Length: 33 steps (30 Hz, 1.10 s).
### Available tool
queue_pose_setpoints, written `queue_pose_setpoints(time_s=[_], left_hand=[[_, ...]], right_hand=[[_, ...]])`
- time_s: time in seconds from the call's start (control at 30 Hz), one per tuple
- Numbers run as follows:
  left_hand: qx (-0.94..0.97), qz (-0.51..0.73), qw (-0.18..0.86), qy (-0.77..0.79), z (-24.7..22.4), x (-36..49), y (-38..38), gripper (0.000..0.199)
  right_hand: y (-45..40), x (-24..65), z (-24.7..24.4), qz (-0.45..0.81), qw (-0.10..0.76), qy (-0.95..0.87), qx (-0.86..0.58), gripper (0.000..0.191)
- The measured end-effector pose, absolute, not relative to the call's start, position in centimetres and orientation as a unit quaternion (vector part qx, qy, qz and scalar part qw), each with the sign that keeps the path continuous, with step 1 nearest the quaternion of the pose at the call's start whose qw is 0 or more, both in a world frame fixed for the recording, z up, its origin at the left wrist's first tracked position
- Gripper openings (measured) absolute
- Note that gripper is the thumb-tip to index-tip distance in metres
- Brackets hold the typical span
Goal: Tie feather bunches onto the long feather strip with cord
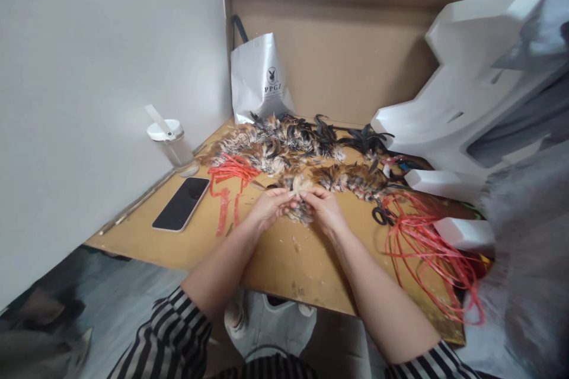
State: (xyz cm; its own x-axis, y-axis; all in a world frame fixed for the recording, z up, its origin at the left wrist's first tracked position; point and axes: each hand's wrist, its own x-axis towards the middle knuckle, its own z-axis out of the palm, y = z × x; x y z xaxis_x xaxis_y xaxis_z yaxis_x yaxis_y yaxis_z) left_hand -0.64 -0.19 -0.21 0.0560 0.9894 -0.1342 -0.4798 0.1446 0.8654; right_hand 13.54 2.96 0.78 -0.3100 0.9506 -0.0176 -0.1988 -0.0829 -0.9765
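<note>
My left hand (272,206) and my right hand (323,206) meet over the middle of the table, fingers pinched close together. Between them is a small bunch of pale brown feathers (301,213), held by both hands. Just beyond lies a heap of brown, black and whitish feathers (271,145), and a further row of brown feathers (355,179) stretches to the right. Cut red plastic strips (233,170) rest left of my hands. To the right, black-handled scissors (383,213) lie beside a tangle of long red plastic strips (422,249).
On the left are a phone (182,204) and a lidded cup (173,143). A silver bag (258,74) stands against the cardboard back panel (355,53). White foam pieces (466,89) crowd the right side. A thin stick (137,201) runs along the left wall.
</note>
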Motion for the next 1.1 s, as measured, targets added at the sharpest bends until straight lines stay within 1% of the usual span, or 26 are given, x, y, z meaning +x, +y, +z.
queue_pose_setpoints(time_s=[0.2,0.33,0.53,0.83,1.0,1.1], left_hand=[[0.327,0.561,0.651,0.394,-0.22,-0.49,-0.17,0.020],[0.345,0.567,0.634,0.397,-0.33,-0.40,-0.14,0.020],[0.392,0.552,0.597,0.430,-0.12,-0.30,-0.30,0.022],[0.419,0.527,0.605,0.425,-0.10,-0.39,-0.43,0.025],[0.445,0.513,0.594,0.432,0.16,-0.51,-0.58,0.025],[0.437,0.527,0.582,0.438,0.50,-0.65,-0.51,0.025]], right_hand=[[2.74,13.24,0.90,0.603,0.458,-0.519,-0.397,0.024],[2.62,12.99,1.04,0.575,0.469,-0.523,-0.419,0.024],[2.66,13.14,1.08,0.604,0.474,-0.510,-0.387,0.025],[2.98,13.47,0.62,0.641,0.456,-0.496,-0.367,0.028],[2.96,13.54,0.71,0.661,0.436,-0.498,-0.354,0.027],[3.30,13.64,0.55,0.651,0.443,-0.496,-0.366,0.025]])
